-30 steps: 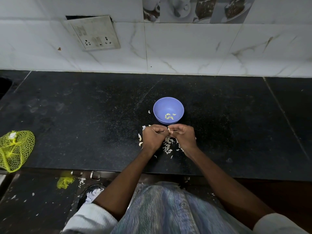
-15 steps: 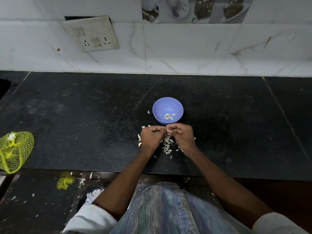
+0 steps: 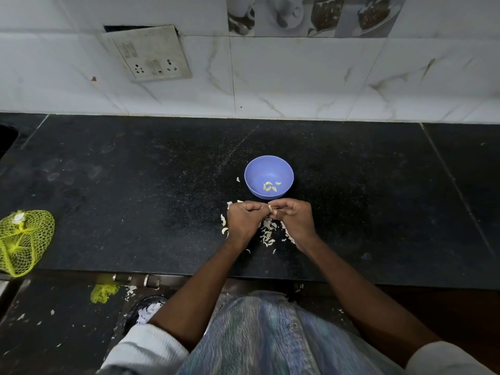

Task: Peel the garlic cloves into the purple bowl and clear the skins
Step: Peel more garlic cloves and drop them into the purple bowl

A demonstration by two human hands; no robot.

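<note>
A small purple bowl (image 3: 268, 171) stands on the black counter (image 3: 135, 185) with several peeled garlic cloves (image 3: 270, 186) at its bottom. Just in front of it my left hand (image 3: 244, 220) and my right hand (image 3: 295, 218) meet fingertip to fingertip, both pinching one small pale garlic clove (image 3: 270, 208) that is mostly hidden by the fingers. Under and between my hands lies a scatter of white garlic skins (image 3: 267, 231), with a few more pieces (image 3: 224, 224) left of my left hand.
A yellow net bag (image 3: 23, 239) lies at the counter's left front edge. A switch and socket plate (image 3: 151, 54) hangs on the tiled wall. Skins and a yellow net scrap (image 3: 104, 292) litter the floor below the counter edge.
Both hands stay in place in front of the bowl, with only small finger movements on the clove. The bowl and the skins have not moved.
</note>
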